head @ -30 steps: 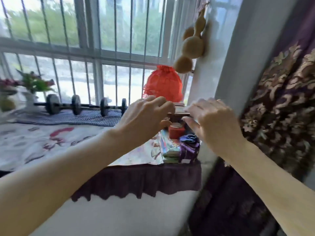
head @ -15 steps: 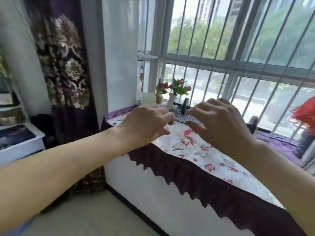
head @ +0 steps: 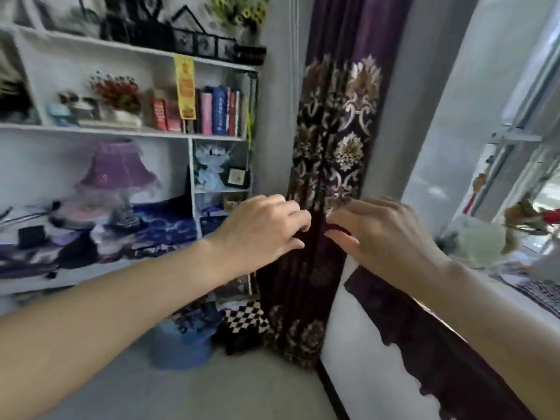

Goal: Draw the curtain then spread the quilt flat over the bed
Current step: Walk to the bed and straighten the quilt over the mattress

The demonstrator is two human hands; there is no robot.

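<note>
The curtain (head: pixel 333 165) is seen bunched beside the window, not yet drawn, with the left hand (head: pixel 266 228) and right hand (head: pixel 385 234) at its folds, each grip loosely curled and apparently empty; the quilt is unseen, its spreading left undone.

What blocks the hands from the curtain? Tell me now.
Nothing visible does. The left hand and right hand are both right at the bunched purple curtain, one on each side of its gathered folds, with no object between them and the fabric. Whether the fingers already grip it is unclear.
</note>
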